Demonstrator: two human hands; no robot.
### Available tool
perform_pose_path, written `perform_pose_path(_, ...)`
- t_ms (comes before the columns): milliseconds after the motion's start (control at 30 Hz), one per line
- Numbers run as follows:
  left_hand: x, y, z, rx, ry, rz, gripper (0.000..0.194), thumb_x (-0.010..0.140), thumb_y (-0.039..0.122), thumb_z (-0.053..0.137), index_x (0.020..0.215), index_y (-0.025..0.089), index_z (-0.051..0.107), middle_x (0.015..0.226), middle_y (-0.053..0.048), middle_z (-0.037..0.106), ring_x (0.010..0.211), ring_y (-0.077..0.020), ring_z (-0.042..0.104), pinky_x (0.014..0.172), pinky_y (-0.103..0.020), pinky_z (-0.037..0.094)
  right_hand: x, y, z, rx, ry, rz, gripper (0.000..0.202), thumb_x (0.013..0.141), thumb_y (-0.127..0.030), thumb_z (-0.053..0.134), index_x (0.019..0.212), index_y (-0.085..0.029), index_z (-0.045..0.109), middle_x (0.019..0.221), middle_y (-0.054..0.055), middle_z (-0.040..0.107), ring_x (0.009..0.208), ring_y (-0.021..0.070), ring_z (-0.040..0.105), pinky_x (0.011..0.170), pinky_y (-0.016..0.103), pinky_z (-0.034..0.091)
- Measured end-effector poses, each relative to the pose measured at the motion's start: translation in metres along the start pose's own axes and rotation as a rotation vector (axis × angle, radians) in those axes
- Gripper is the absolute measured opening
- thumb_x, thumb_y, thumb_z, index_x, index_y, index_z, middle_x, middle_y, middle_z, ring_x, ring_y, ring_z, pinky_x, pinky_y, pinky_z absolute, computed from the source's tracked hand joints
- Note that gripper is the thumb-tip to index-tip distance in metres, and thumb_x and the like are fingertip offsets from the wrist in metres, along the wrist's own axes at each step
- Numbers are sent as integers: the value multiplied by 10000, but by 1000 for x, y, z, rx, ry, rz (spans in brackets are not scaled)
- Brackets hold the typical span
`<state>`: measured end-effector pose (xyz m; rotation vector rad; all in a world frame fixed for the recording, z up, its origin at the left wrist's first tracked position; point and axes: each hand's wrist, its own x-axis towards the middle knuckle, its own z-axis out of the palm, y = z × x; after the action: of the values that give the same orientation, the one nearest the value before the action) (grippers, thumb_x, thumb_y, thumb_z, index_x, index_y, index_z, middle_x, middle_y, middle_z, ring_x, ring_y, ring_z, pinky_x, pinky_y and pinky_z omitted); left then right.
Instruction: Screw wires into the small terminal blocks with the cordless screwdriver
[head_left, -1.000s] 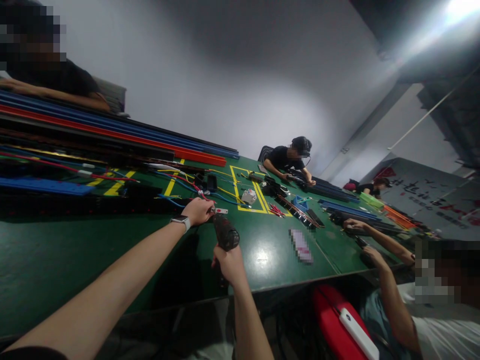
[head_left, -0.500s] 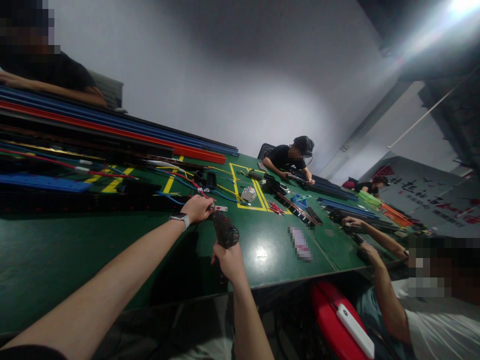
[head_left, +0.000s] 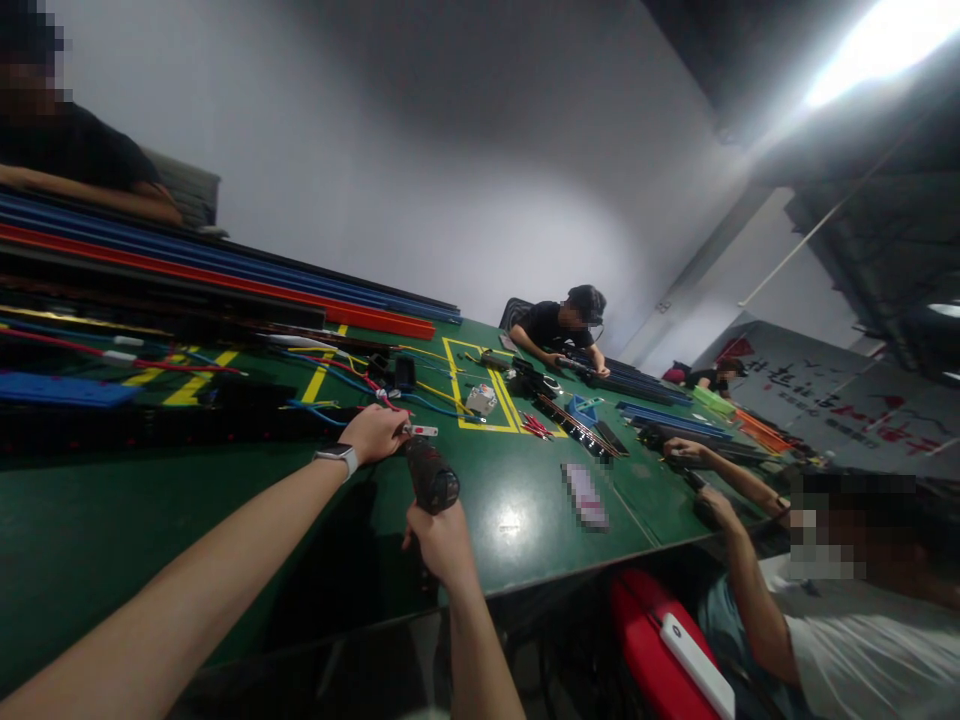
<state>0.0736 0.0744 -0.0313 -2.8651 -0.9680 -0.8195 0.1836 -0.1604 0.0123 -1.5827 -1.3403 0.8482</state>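
1. Broadly, a green table [head_left: 75, 540] spreads beneath and around the drill [head_left: 433, 480], with yellow tape [head_left: 316, 382] beyond it to the left.
2. An orange bar [head_left: 397, 325] lies well beyond the drill, reaching far to its left.
3. A long black bar [head_left: 187, 430] lies left of the drill; whether it reaches the left hand [head_left: 375, 433] cannot be told.
4. The drill itself is over the table, its front end pointing away from the wearer.
5. Below the drill's body, the right hand [head_left: 442, 540] is wrapped firmly round its handle; the trigger is hidden.
6. The left hand is at the drill's front end, fingers drawn together; what they grip, if anything, is hidden.
7. A pale box [head_left: 481, 400] sits beyond the drill, to its right.
8. A small white piece [head_left: 422, 431] with a red mark shows just past the drill's front end.
9. The step in hand looks like close work at the drill's front end, the left fingers steadying or adjusting something. The next move seems to call for a firm right grip, good alignment and fingertips clear of turning parts.
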Motion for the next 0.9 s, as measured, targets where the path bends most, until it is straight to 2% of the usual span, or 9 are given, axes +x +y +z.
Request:
perform_pose_path(333, -1, 5, -7, 2, -2, -9, 223, 828, 379, 512, 911, 218, 642, 884, -98, 726, 871, -274, 673, 831, -407, 437, -1, -2, 0, -35, -4, -11, 204, 740, -171, 456, 564, -192, 557, 573, 14, 624, 589, 144, 603, 569, 205, 429)
perform_pose_path(600, -2, 7, -11, -10, -12, -42, 247, 829, 365, 540, 978, 208, 659, 921, -112, 726, 929, -272, 672, 854, -399, 447, 0, -1, 2, -10, 11, -5, 179, 740, -190, 473, 587, -193, 565, 562, 16, 618, 568, 155, 586, 561, 229, 422)
perform_pose_path(900, -2, 8, -12, -3, -18, -30, 242, 855, 358, 525, 997, 209, 651, 896, -96, 726, 891, -265, 674, 832, -401, 441, 1, -2, 2, -26, 0, -18, 182, 732, -190, 471, 571, -197, 556, 563, 12, 608, 590, 156, 586, 588, 233, 427)
